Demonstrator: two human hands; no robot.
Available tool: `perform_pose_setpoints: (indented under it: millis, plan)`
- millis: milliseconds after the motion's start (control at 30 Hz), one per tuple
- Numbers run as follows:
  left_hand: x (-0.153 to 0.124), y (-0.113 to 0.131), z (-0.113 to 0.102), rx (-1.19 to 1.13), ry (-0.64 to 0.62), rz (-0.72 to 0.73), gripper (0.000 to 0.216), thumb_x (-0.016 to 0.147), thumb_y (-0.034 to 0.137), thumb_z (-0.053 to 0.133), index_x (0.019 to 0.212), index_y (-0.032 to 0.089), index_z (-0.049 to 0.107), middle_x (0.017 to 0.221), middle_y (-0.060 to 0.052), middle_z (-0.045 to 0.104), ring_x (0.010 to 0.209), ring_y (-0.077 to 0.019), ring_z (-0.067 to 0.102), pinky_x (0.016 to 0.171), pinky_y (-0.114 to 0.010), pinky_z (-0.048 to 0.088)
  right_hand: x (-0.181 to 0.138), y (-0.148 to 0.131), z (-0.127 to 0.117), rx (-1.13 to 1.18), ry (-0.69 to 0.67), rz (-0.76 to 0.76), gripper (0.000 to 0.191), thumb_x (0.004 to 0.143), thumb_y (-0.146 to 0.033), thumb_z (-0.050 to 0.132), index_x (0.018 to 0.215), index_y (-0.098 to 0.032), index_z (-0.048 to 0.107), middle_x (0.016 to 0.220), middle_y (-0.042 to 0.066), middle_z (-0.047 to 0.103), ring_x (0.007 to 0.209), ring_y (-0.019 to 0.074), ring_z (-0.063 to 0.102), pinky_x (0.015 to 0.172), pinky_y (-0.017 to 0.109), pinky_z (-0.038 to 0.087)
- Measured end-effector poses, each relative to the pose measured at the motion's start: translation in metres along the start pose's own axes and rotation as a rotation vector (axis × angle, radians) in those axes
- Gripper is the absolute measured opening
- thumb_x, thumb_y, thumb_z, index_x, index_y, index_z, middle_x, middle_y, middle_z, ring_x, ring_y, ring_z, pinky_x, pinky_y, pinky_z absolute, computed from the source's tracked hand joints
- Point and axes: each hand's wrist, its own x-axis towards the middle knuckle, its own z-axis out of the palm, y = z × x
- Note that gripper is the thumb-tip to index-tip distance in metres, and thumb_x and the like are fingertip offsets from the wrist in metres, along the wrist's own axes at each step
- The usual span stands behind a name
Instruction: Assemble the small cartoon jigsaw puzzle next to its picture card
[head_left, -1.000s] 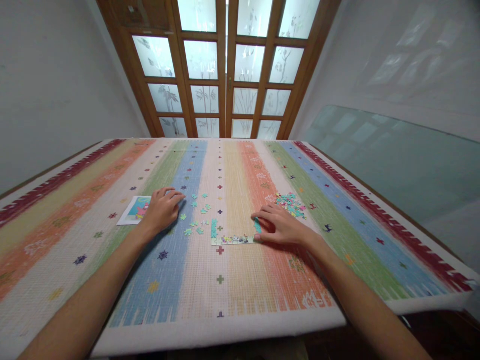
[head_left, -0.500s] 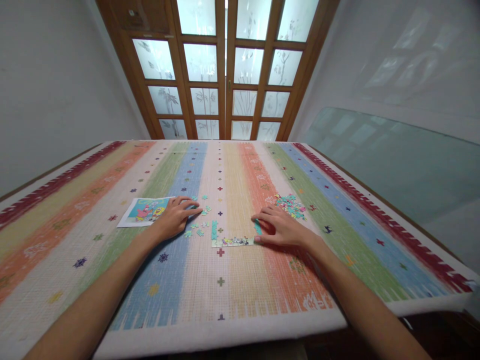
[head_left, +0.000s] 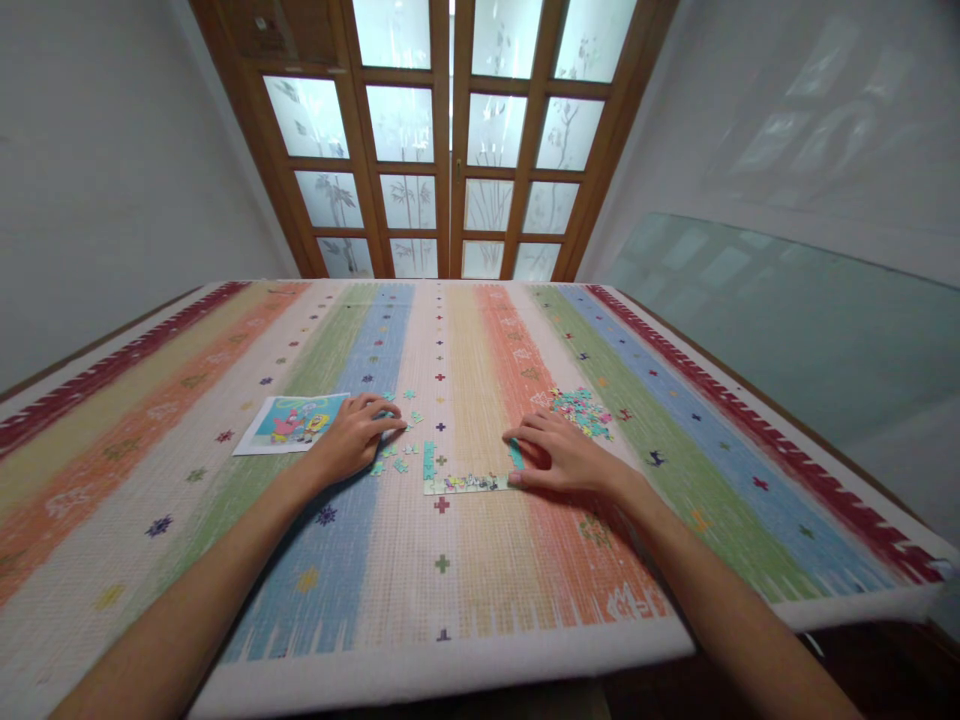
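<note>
A partly joined strip of jigsaw border (head_left: 461, 481) lies on the striped tablecloth (head_left: 480, 560) in front of me. My right hand (head_left: 566, 455) rests flat on the cloth at the strip's right end, fingers stretched out and touching it. My left hand (head_left: 352, 437) lies over several loose teal pieces (head_left: 397, 455) left of the strip, fingers curled down onto them; whether it grips one is hidden. A cartoon reference picture (head_left: 292, 421) lies just left of that hand.
A heap of loose puzzle pieces (head_left: 581, 408) sits behind my right hand. The table's front edge (head_left: 450, 665) is close to me. Wooden glass-paned doors (head_left: 450, 140) stand beyond the table, and a glass panel (head_left: 787, 320) leans at the right.
My left hand slid right, off the reference picture and onto the loose teal pieces. My right hand stayed at the strip's right end.
</note>
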Motion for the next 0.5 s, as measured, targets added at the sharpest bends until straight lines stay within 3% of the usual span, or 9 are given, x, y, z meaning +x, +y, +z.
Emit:
perform_pose_setpoints:
  millis: [167, 500]
  plan:
    - [-0.001, -0.007, -0.003, 0.009, 0.049, -0.049, 0.035, 0.096, 0.012, 0.045, 0.116, 0.024, 0.071, 0.117, -0.008, 0.072, 0.112, -0.0279, 0.055, 0.097, -0.047, 0.044, -0.001, 0.000, 0.000, 0.000, 0.012, -0.009, 0.040, 0.089, -0.049, 0.075, 0.118, -0.022, 0.069, 0.107, 0.010, 0.067, 0.103, 0.0300, 0.057, 0.088, 0.041, 0.045]
    - [-0.004, -0.016, -0.006, 0.016, 0.027, -0.133, 0.038, 0.095, 0.019, 0.048, 0.127, 0.023, 0.068, 0.122, -0.010, 0.070, 0.113, -0.0299, 0.056, 0.098, -0.048, 0.044, -0.001, 0.000, 0.001, -0.012, 0.022, -0.016, 0.040, 0.088, -0.047, 0.078, 0.117, -0.022, 0.068, 0.107, 0.010, 0.068, 0.101, 0.0299, 0.058, 0.087, 0.041, 0.045]
